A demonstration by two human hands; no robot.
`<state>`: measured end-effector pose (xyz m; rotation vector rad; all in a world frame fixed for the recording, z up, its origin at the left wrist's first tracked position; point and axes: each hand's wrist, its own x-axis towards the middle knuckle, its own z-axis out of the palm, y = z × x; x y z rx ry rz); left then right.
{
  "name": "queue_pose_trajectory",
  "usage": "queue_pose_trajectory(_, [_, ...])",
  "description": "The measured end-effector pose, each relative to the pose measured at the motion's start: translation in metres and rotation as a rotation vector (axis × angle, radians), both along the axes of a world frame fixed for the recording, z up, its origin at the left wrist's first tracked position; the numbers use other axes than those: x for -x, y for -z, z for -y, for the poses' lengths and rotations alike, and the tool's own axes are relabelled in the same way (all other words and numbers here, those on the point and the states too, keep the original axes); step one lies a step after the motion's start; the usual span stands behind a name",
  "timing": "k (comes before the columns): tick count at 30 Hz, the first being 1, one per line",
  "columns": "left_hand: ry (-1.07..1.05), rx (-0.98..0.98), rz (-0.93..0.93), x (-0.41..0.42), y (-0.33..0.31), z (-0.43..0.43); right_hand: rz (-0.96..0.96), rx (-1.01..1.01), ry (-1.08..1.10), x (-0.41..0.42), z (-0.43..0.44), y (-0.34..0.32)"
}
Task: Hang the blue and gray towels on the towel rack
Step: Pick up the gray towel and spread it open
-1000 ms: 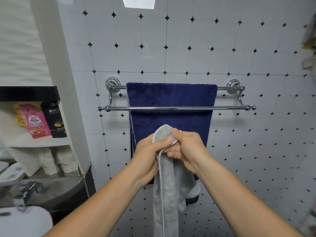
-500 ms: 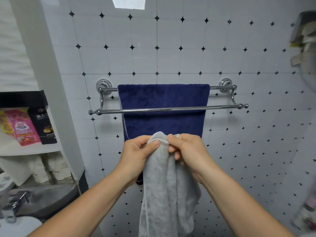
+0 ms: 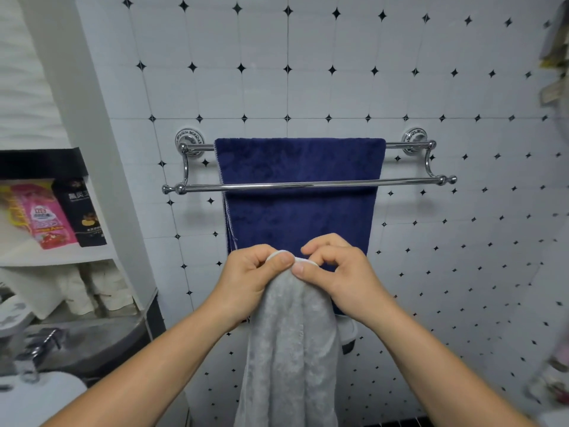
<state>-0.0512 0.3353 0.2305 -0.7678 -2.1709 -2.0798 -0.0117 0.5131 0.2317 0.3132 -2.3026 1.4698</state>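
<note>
Your left hand (image 3: 252, 278) and right hand (image 3: 338, 272) pinch the gray towel's (image 3: 289, 349) top edge together below the rack (image 3: 308, 185), likely to spread it. The blue towel (image 3: 300, 192) already hangs over the rack's back bar.
</note>
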Motion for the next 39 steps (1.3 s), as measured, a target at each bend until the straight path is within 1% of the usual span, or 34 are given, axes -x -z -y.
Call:
queue_pose_trajectory(2, [-0.010,-0.006,-0.005,-0.002,0.001,-0.001,-0.058,0.063,0.003,0.000,0.007,0.000])
queue_pose_trajectory(7, [0.051,-0.039,-0.011,-0.004,0.002,0.006,-0.060,0.152,-0.004,0.002,0.015,-0.001])
queue_pose_trajectory(14, [0.024,-0.037,-0.035,0.001,0.000,0.007,-0.104,0.175,-0.013,0.003,0.017,-0.004])
queue_pose_trajectory(17, [0.025,-0.046,-0.048,0.005,-0.003,0.008,-0.099,0.152,-0.017,0.005,0.018,-0.003])
queue_pose_trajectory(19, [0.042,-0.075,-0.071,0.009,-0.009,0.008,-0.051,0.137,-0.095,0.008,0.015,-0.001])
queue_pose_trajectory(21, [0.034,-0.098,-0.088,0.015,-0.019,0.009,0.101,0.127,-0.267,0.009,0.008,0.004])
queue_pose_trajectory(23, [0.005,-0.139,-0.075,0.023,-0.029,0.013,0.300,0.024,-0.424,0.008,-0.002,0.015])
queue_pose_trajectory(24, [-0.007,-0.172,-0.062,0.028,-0.035,0.018,0.391,-0.087,-0.461,0.006,-0.008,0.023])
queue_pose_trajectory(27, [-0.031,-0.261,-0.030,0.043,-0.046,0.036,0.595,-0.541,-0.415,-0.002,-0.022,0.048])
queue_pose_trajectory(29, [-0.056,-0.264,-0.044,0.051,-0.046,0.047,0.706,-0.732,-0.360,-0.006,-0.027,0.059])
queue_pose_trajectory(30, [-0.076,-0.251,-0.053,0.054,-0.043,0.052,0.741,-0.831,-0.332,-0.008,-0.028,0.061])
queue_pose_trajectory(33, [-0.157,-0.187,-0.041,0.064,-0.029,0.063,0.738,-1.243,-0.243,-0.009,-0.025,0.056])
queue_pose_trajectory(35, [-0.206,-0.134,-0.019,0.069,-0.018,0.072,0.718,-1.427,-0.211,-0.005,-0.025,0.052])
queue_pose_trajectory(36, [-0.229,-0.122,-0.001,0.072,-0.013,0.076,0.701,-1.465,-0.193,-0.003,-0.028,0.050])
queue_pose_trajectory(37, [-0.250,-0.118,0.018,0.074,-0.008,0.081,0.694,-1.456,-0.176,-0.002,-0.033,0.048])
queue_pose_trajectory(38, [-0.269,-0.116,0.033,0.076,-0.004,0.086,0.701,-1.378,-0.162,0.000,-0.040,0.045])
queue_pose_trajectory(39, [-0.288,-0.116,0.046,0.078,-0.001,0.090,0.719,-1.243,-0.149,0.002,-0.048,0.042])
